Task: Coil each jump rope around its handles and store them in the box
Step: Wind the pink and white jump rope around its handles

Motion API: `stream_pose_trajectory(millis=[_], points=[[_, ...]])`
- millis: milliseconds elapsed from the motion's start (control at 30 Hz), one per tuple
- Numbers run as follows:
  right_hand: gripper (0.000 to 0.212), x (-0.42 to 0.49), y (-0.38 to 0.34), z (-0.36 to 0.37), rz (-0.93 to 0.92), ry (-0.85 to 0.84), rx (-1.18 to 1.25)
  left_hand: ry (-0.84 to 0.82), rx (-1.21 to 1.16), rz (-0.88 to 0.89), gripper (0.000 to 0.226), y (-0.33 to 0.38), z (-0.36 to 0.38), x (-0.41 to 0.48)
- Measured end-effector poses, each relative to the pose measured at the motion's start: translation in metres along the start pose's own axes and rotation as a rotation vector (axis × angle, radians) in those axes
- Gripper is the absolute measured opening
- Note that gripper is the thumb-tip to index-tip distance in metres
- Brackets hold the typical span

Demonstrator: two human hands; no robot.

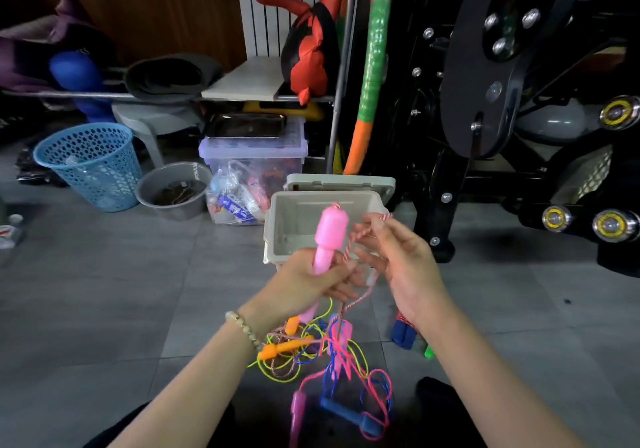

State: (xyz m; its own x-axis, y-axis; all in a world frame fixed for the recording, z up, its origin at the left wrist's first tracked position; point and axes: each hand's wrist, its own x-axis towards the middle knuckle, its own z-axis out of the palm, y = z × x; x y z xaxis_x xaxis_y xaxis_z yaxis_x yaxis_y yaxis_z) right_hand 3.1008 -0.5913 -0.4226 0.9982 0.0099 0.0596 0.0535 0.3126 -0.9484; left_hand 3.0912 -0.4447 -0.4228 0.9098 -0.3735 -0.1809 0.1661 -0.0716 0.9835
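- Lying tangled nearest the viewer on the grey tiled floor (104, 309): loose jump ropes (332, 354) with yellow, blue and pink cords, plus an orange handle (277, 349), a blue handle (349, 413) and a pale pink handle (297, 409).
- Just right of the tangle, a blue pair of handles (403, 335) on the floor, red cord across the top.
- Above the heap, left hand (308, 281), beaded bracelet (244, 330) at the wrist, fingers curled round the narrow lower part of a bright pink handle (330, 233) held upright.
- Beside it, right hand (405, 264), thumb and forefinger pinching a red-and-white striped rope (348, 253); other fingers loosely spread. Same rope trailing down from the hands to the pile.
- Directly behind both hands, open beige box (294, 226) on the floor, lid (339, 182) tipped up at the back.
- Farther back, left to right: blue mesh basket (90, 167), grey basin (173, 191), clear lidded tub (252, 149), black exercise machine (519, 101).
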Motion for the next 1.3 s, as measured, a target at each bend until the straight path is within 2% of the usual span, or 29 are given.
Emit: stream_pose_trajectory(millis=[67,133,233,300,367,433,533,633,700,867,933,1067,1133,1200,1300], points=[[0.025,0.001,0.006,-0.002,0.063,-0.036,-0.097,0.098,-0.055,0.066,0.015,0.01,-0.002,0.001],[0.033,0.0,0.017,-0.007,0.174,-0.143,-0.13,0.153,-0.136,0.146,0.016,0.024,-0.003,-0.001],[0.032,-0.009,0.031,-0.012,0.333,-0.45,-0.17,0.239,-0.275,0.271,0.016,0.044,-0.009,-0.004],[0.029,-0.017,0.043,-0.014,0.377,-0.579,-0.379,0.313,-0.383,0.332,0.018,0.053,-0.018,-0.006],[0.02,-0.021,0.054,-0.017,0.329,-0.608,-0.618,0.377,-0.463,0.371,0.019,0.056,-0.028,-0.006],[0.016,-0.022,0.057,-0.017,0.291,-0.573,-0.714,0.409,-0.476,0.372,0.02,0.052,-0.035,-0.005],[0.015,-0.017,0.041,-0.008,0.242,-0.338,-0.503,0.365,-0.34,0.27,0.024,0.037,-0.036,-0.003],[0.017,-0.008,0.012,0.0,0.125,-0.121,-0.223,0.18,-0.223,0.062,0.031,0.015,-0.031,-0.001],[0.018,-0.008,-0.001,0.003,0.07,-0.053,-0.136,0.037,-0.137,-0.043,0.036,0.0,-0.025,-0.001],[0.02,-0.004,-0.009,0.007,0.054,0.08,0.068,-0.168,0.033,-0.167,0.041,-0.023,-0.007,-0.002],[0.02,-0.001,-0.011,0.009,0.058,0.143,0.155,-0.236,-0.002,-0.195,0.049,-0.026,0.003,-0.003],[0.02,0.002,-0.008,0.009,0.022,0.263,0.153,-0.255,-0.047,-0.236,0.053,-0.031,0.022,-0.004],[0.019,0.003,-0.007,0.008,0.014,0.293,0.112,-0.266,-0.125,-0.24,0.037,-0.034,0.027,-0.004],[0.019,0.004,-0.007,0.005,0.02,0.244,0.029,-0.259,-0.24,-0.24,0.022,-0.031,0.028,-0.005],[0.024,0.0,-0.008,-0.003,0.109,0.05,-0.248,-0.172,-0.332,-0.214,0.026,-0.021,0.021,-0.006]])
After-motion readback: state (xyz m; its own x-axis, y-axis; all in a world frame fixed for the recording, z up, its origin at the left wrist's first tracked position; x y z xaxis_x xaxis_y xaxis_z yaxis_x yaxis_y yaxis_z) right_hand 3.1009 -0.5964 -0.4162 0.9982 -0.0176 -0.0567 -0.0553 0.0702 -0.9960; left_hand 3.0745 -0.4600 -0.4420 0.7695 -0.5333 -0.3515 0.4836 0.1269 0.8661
